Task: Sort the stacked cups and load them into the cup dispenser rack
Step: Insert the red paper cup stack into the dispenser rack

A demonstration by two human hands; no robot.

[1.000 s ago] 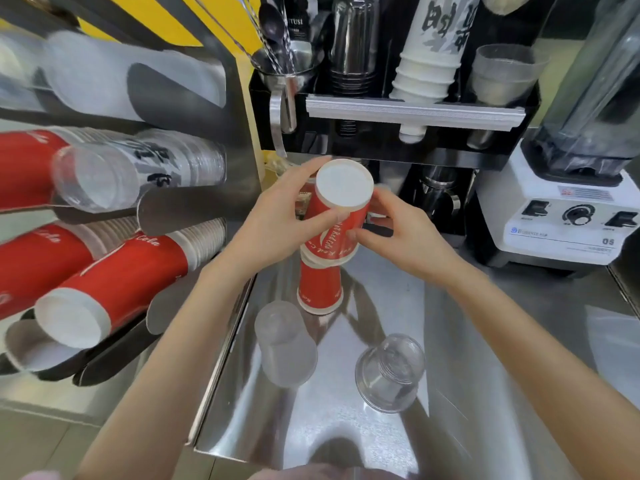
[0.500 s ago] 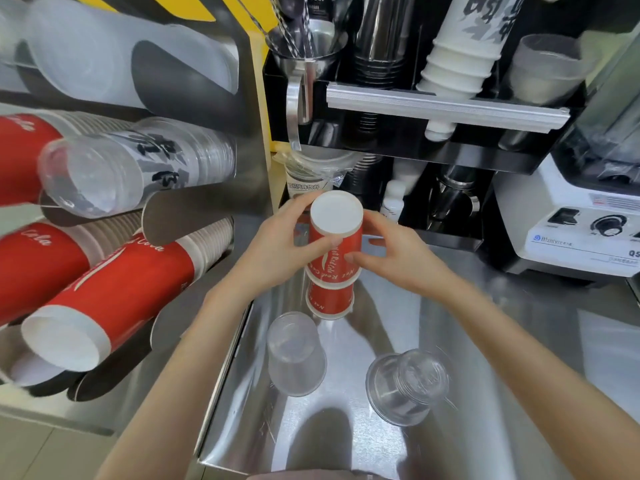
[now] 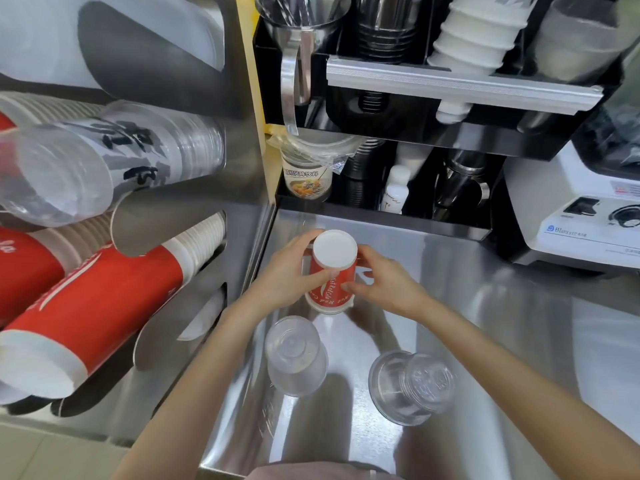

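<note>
Both hands are working the red paper cup (image 3: 331,271) at the centre of the frame, upside down with its white base facing up and its rim sitting on the steel counter (image 3: 467,306). The left hand (image 3: 289,277) is wrapping round its left side, thumb curling across the front; the right hand (image 3: 382,284) is pinching its right side with fingertips. Below them, two clear plastic cups are lying inverted: one (image 3: 296,355) at lower centre, another (image 3: 414,386) to its right. The cup dispenser rack (image 3: 194,202) is filling the left of the frame, red cup stacks (image 3: 104,306) poking out at lower left and clear printed cups (image 3: 114,161) above them. A blender base (image 3: 581,216) is sitting at right.
</note>
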